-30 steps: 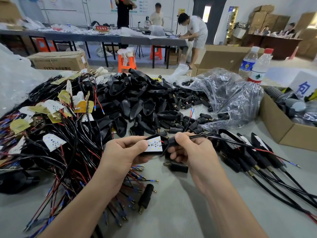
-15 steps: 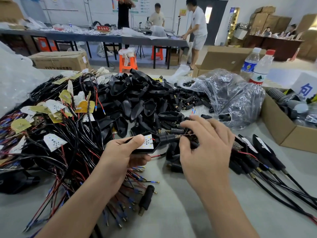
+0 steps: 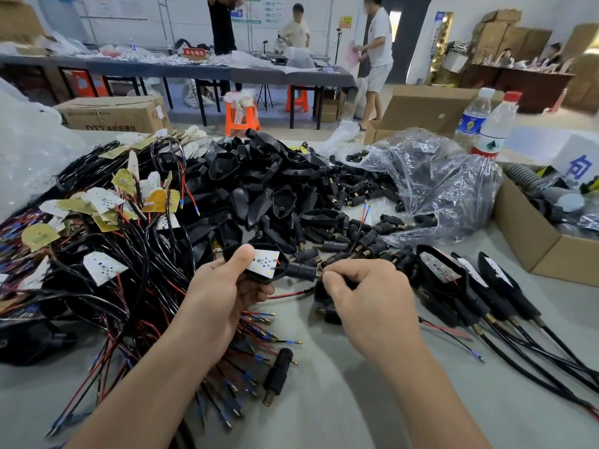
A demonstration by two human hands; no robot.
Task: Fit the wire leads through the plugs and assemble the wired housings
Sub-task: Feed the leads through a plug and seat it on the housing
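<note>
Spare plug (image 3: 278, 371) lies loose near front edge of tabletop (image 3: 324, 416). Beyond it, left hand (image 3: 223, 286) grips housing (image 3: 259, 262), thumb beside its white board. Curled fingers of right hand (image 3: 366, 293) pinch brass tip of plug (image 3: 301, 271) on housing's neck. Wired housings (image 3: 440, 270) in row at right. Wire bundle (image 3: 97, 254) along left edge, heap of empty shells (image 3: 259, 189) behind, bottles (image 3: 492, 131) at far right corner.

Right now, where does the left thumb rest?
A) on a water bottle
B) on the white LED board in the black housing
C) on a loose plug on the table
B: the left hand grips the black housing, thumb on the white LED board's end.
</note>
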